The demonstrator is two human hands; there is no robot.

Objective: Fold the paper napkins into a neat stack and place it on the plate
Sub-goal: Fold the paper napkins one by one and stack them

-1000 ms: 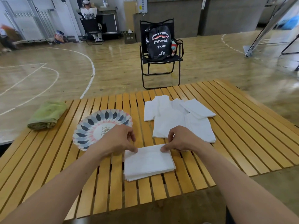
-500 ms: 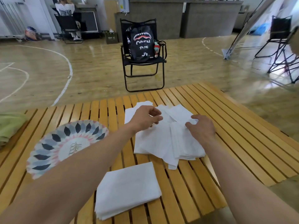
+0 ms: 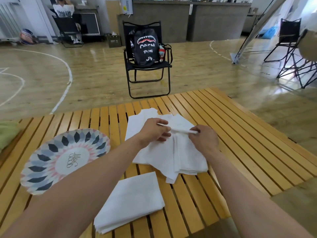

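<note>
Since the earlier frame my hands closed together: left hand (image 3: 154,132) and right hand (image 3: 205,140) each pinch the raised edge of one white paper napkin (image 3: 181,131), long axis left-right atop the loose white pile (image 3: 164,155); folded white stack (image 3: 132,198) lies nearer me, left hand closer.

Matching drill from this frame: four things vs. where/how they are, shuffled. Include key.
1 plate
2 folded stack
3 loose napkins
4 backpack

a on the chair
b pinched by left hand and right hand
c near edge of the table, untouched
d left side of the table, empty

Pairs: 1-d, 2-c, 3-b, 4-a
</note>
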